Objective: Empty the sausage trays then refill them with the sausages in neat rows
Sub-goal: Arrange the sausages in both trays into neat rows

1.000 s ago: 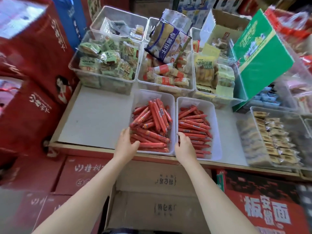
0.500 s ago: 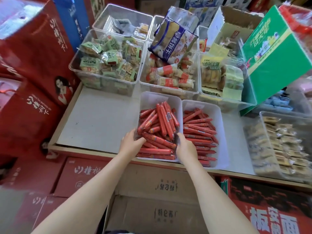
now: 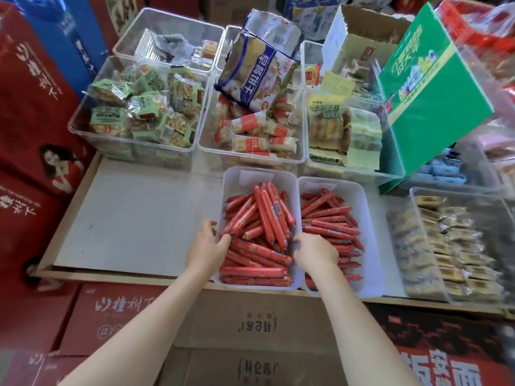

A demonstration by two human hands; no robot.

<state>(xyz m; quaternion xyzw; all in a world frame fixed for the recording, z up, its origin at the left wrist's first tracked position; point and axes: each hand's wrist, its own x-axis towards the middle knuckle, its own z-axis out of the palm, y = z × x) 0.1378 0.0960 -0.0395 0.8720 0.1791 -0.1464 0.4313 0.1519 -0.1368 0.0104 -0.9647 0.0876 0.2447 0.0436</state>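
Note:
Two white sausage trays stand side by side at the shelf's front edge. The left tray (image 3: 260, 174) holds a jumbled heap of red sausages (image 3: 264, 218); the right tray (image 3: 370, 246) holds red sausages (image 3: 331, 221) lying mostly crosswise. My left hand (image 3: 207, 246) grips the left tray's left wall, thumb inside touching the sausages. On the wall between the two trays rests my right hand (image 3: 316, 250), its fingers curled down over the left tray's right rim.
Bare white shelf board (image 3: 139, 218) lies left of the trays. Clear bins of packaged snacks (image 3: 145, 107) stand behind, a green carton (image 3: 429, 87) at the back right, a clear bin of wrapped biscuits (image 3: 451, 246) to the right. Red cartons (image 3: 36, 121) flank the left and below.
Both hands slid forward along the left tray from its near corners and closed on its two side walls. The camera moved closer.

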